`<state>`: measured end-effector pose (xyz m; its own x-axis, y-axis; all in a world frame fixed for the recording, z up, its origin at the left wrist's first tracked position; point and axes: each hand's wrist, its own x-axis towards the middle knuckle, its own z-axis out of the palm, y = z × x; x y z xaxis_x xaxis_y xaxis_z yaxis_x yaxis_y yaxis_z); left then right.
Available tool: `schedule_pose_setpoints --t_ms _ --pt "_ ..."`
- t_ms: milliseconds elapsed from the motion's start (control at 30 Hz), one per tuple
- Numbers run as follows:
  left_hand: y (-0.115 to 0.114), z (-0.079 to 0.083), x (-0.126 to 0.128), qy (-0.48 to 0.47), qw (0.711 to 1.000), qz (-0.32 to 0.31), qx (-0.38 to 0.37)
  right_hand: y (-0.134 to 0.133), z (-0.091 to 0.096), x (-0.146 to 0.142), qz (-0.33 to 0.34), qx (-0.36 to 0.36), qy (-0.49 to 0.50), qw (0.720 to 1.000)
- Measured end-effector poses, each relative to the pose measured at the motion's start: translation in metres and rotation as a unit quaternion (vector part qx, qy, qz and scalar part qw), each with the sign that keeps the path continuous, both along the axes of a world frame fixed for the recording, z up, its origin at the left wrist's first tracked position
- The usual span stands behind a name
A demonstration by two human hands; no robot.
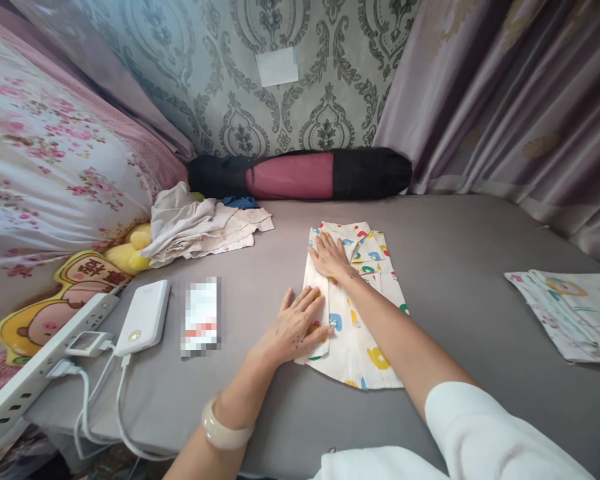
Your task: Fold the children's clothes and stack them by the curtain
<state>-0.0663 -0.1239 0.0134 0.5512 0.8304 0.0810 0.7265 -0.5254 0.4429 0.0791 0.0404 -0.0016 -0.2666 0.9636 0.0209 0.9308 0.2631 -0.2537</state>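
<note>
White sleeve (pixel 480 433) sat at 5 o'clock. I noted left hand (pixel 295 327) flat, fingers spread, on the 9 o'clock edge of the printed shirt (pixel 350 350); right hand (pixel 330 257) splayed at 11 o'clock. Shirt lay centred on the mattress (pixel 455 267).

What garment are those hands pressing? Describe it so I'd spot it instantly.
On the grey bed, look mid-mattress, where the left hand and right hand lie flat. Beneath them is a folded cream shirt; unlike the plain beige pile to its left, it carries bright coloured prints.

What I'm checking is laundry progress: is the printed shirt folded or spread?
Partly folded: one side of the printed shirt is turned inward, left hand and right hand pressing it.
</note>
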Motion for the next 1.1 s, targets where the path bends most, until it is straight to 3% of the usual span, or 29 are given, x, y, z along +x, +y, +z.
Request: schedule_pose_setpoints --t_ms 233,333,433,667,900,1100 --pt "0.002 -0.004 -0.007 -0.003 1.0 0.013 0.024 -0.001 0.012 0.009 0.005 -0.044 0.049 0.998" --pt "0.002 -0.001 -0.009 -0.004 1.0 0.017 0.025 -0.006 0.017 0.016 -0.022 -0.008 0.04 0.999" --pt "0.001 0.0 -0.009 -0.004 0.999 0.017 0.027 -0.01 0.014 0.021 -0.047 0.026 0.013 0.998" --pt "0.002 0.0 -0.009 -0.002 1.0 0.008 -0.009 -0.008 -0.001 0.021 -0.061 -0.001 -0.013 0.998" --pt "0.002 0.004 -0.009 -0.025 0.999 0.013 -0.014 0.004 0.012 0.038 -0.042 0.001 0.052 0.998" --pt "0.004 0.005 -0.012 -0.051 0.997 0.064 0.01 0.014 0.021 0.066 -0.177 0.08 0.078 0.978"
